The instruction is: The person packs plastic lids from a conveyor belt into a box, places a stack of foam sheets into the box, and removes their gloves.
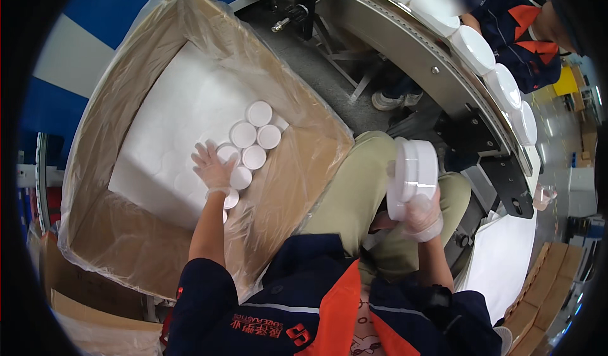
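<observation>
My left hand, in a thin clear glove, reaches into the lined box with its fingers spread. It lies over or just above the row of white round containers, and whether it presses on them I cannot tell. Several of these stand close together, flat round faces up, on a white sheet in the box. Above my lap my right hand, gloved too, is closed round the lower end of a white round plastic container with a ridged rim. The container is turned on its side; whether it is one piece or two together is unclear.
A large cardboard box with a clear plastic liner stands at my left. A curved metal conveyor carries white round containers along the right. Beyond it sits another person. White sheets lie at my right.
</observation>
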Available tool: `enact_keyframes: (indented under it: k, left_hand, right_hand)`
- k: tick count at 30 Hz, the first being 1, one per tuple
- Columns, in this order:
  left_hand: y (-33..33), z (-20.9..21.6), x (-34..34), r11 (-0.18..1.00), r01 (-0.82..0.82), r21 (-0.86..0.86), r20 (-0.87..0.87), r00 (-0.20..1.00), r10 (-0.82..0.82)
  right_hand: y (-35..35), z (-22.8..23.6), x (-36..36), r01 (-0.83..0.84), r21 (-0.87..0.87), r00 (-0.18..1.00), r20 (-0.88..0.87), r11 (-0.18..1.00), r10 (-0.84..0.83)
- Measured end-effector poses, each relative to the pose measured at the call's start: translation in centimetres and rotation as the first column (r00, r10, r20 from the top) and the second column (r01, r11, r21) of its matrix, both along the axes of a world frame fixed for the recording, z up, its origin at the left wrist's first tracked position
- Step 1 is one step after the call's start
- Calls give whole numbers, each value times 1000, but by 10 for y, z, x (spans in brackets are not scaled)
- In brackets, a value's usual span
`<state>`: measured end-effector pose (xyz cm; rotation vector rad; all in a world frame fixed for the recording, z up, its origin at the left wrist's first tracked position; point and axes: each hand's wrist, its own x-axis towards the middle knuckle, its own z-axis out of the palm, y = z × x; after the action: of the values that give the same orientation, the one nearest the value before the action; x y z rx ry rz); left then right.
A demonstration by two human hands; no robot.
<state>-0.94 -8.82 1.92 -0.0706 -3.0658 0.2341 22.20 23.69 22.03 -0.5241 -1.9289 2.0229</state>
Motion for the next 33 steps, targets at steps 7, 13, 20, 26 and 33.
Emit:
enact_keyframes:
  k: [7,13,20,26,33]
  left_hand:
    - [-58,-23,-10,908,308,283,125,927,-353]
    - [-10,36,30,839,17,544,126,987,-102]
    - [38,45,95,669,112,734,153,933,-325]
    - [26,38,101,629,57,776,359,779,-514]
    - [89,140,129,64,-544,836,541,800,-261]
  right_hand:
    - [29,71,33,126,450,985,-166,884,-56]
    - [151,143,76,175,979,813,-205,-107,-545]
    - [244,126,61,-206,978,854,192,24,-484]
    - [232,133,35,-152,964,952,202,217,-229]
    - [91,87,23,451,864,892,-430,223,-137]
